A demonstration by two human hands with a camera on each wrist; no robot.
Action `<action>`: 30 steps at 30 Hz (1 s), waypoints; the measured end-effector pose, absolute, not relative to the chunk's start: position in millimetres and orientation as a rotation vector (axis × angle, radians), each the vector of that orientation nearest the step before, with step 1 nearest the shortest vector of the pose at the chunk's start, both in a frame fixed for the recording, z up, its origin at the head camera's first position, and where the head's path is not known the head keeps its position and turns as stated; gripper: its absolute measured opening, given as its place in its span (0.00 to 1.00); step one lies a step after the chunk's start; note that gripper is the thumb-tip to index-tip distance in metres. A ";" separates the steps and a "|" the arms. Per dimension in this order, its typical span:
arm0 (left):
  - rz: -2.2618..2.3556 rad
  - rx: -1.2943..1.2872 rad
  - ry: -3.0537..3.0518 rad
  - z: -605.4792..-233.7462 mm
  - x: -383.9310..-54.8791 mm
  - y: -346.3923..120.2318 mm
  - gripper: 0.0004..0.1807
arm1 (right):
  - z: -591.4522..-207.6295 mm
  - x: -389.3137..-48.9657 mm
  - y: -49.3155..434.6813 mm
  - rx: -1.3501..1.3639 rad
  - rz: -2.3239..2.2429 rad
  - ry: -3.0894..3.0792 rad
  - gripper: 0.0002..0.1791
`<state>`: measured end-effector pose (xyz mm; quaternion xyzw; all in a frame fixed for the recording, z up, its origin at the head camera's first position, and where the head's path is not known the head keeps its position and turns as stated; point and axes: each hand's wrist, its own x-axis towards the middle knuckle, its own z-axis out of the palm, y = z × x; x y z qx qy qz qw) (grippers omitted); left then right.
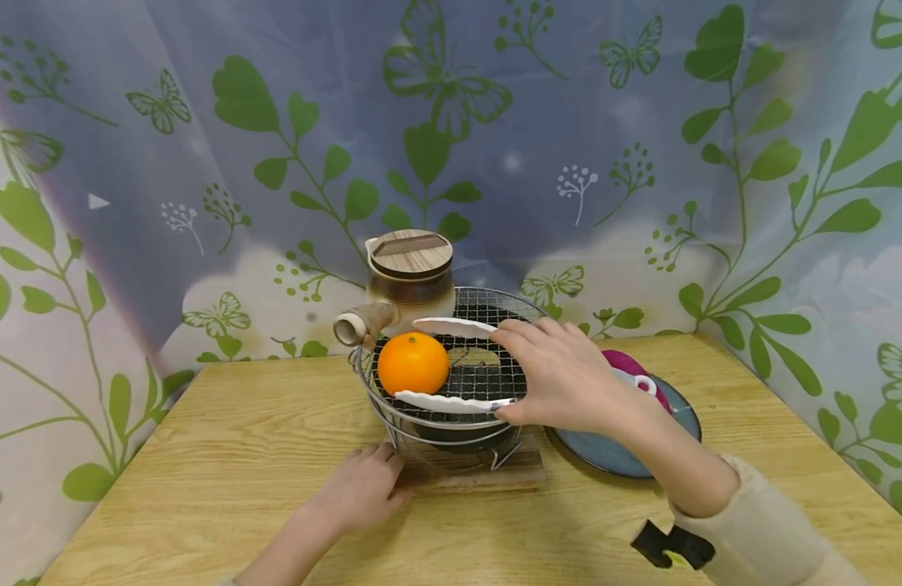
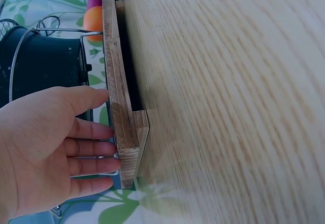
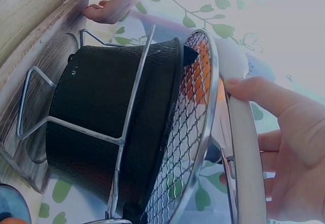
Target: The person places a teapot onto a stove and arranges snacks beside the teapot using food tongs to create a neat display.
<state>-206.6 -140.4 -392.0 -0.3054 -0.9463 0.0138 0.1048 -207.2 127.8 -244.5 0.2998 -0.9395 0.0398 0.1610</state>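
Observation:
My right hand (image 1: 571,374) holds a pair of white-tipped tongs (image 1: 451,403), thumb on one arm and fingers on the other. The tongs' arms are spread, one on each side of an orange (image 1: 413,365) that sits on a round wire grill rack (image 1: 488,305). In the right wrist view the thumb presses a pale tong arm (image 3: 246,158) just over the rack's rim. My left hand (image 1: 363,488) rests at the left front corner of the wooden base board (image 1: 488,480); in the left wrist view its nearly straight fingers (image 2: 91,148) touch that board.
A side-handled clay teapot (image 1: 410,285) with a wooden lid stands at the back left of the rack. Below is a black stove bowl (image 3: 101,92) in a wire stand. Right of it, a blue plate (image 1: 597,456) carries a magenta item (image 1: 623,362).

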 end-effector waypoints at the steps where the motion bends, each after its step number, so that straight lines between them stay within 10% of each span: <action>1: 0.043 -0.902 -2.788 -392.0 -206.6 -140.4 0.22 | -244.0 -206.5 128.7 0.852 0.122 -2.686 0.46; 30: 0.008 -0.891 -2.822 -390.7 -206.0 -139.2 0.23 | -242.4 -189.2 218.0 0.604 0.270 -2.669 0.45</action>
